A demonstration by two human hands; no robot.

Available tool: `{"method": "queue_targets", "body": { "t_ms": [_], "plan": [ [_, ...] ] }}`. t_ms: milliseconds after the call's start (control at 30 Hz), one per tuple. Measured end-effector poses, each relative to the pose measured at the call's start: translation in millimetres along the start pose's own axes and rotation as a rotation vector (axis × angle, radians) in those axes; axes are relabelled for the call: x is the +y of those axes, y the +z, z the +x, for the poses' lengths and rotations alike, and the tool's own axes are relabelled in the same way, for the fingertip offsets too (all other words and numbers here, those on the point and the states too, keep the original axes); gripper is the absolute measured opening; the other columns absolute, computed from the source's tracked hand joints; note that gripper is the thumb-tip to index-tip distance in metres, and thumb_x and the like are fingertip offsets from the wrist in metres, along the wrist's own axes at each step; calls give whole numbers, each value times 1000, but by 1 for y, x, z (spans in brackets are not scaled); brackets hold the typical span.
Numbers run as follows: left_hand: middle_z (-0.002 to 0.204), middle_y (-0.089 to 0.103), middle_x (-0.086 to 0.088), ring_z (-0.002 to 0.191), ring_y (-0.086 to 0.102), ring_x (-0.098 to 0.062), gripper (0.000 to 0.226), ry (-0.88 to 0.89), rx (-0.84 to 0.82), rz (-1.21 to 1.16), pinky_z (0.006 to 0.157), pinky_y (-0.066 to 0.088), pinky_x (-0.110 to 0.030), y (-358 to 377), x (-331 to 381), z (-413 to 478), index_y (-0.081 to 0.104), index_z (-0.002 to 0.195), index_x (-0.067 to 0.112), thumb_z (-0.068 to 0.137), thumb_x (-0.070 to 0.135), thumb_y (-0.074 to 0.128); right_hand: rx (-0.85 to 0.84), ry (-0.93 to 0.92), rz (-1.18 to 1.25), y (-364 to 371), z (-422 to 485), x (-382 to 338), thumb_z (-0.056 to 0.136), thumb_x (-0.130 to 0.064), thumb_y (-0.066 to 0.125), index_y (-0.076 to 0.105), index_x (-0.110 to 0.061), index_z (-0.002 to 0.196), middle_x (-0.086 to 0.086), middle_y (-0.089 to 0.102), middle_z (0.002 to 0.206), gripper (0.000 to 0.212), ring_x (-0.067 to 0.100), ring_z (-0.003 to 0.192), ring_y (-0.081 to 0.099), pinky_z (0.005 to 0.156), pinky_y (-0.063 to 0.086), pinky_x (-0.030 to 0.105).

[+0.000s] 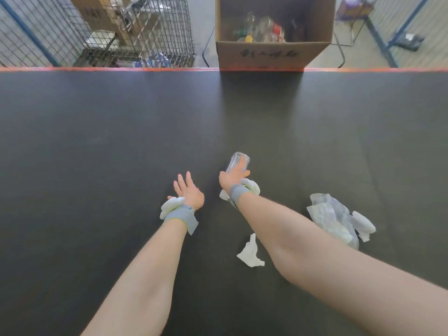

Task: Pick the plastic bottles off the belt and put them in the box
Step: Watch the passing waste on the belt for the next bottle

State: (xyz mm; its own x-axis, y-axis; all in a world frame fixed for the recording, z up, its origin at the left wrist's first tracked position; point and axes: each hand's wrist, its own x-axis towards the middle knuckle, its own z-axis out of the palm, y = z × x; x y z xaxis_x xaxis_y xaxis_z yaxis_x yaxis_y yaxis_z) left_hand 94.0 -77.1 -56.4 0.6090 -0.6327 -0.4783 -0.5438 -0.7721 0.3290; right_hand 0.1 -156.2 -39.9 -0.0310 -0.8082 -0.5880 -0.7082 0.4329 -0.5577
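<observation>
My right hand (234, 177) grips a clear plastic bottle (237, 162) above the belt (121, 141), fingers curled round its lower body, its long axis pointing away from me toward the box (271, 53). The box stands at the belt's far edge, well apart and slightly to the right of the bottle, already holding several bottles. Left hand (189, 192) hangs beside the right, fingers straight, holding nothing; the right is the nearer to the box.
</observation>
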Motion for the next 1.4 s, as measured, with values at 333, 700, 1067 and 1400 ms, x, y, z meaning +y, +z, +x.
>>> {"method": "queue_targets", "body": {
  "t_ms": [333,700,1067,1400],
  "plan": [
    [160,-7,-7,148,-8,-25,62,96,106,-180,118,1,-40,-54,175,129,0,153,16,100,13,33,135,-252,703,-154,141,-236,89,-32,62,11,-33,152,18,29,145,81,39,126,42,108,33,44],
    [160,-10,-9,147,-10,-30,66,91,13,38,120,3,-45,-36,147,136,-4,153,16,101,20,36,2,-243,412,-141,200,-202,89,-32,62,6,-27,154,14,25,152,86,34,134,37,110,35,46],
    [158,-22,-1,146,-17,-27,71,100,-104,319,113,7,-64,-15,28,10,-12,151,31,100,38,37,-268,-250,-650,-65,62,-5,88,-64,50,-9,-34,153,6,-16,161,93,35,148,-6,120,5,50],
    [158,-21,1,147,-17,-22,74,93,-98,410,111,3,-66,13,-54,-71,-8,153,28,98,43,40,-272,-174,-700,-21,-13,112,96,-53,39,-11,-34,153,0,-21,160,78,28,149,-11,117,11,56]
  ]
}}
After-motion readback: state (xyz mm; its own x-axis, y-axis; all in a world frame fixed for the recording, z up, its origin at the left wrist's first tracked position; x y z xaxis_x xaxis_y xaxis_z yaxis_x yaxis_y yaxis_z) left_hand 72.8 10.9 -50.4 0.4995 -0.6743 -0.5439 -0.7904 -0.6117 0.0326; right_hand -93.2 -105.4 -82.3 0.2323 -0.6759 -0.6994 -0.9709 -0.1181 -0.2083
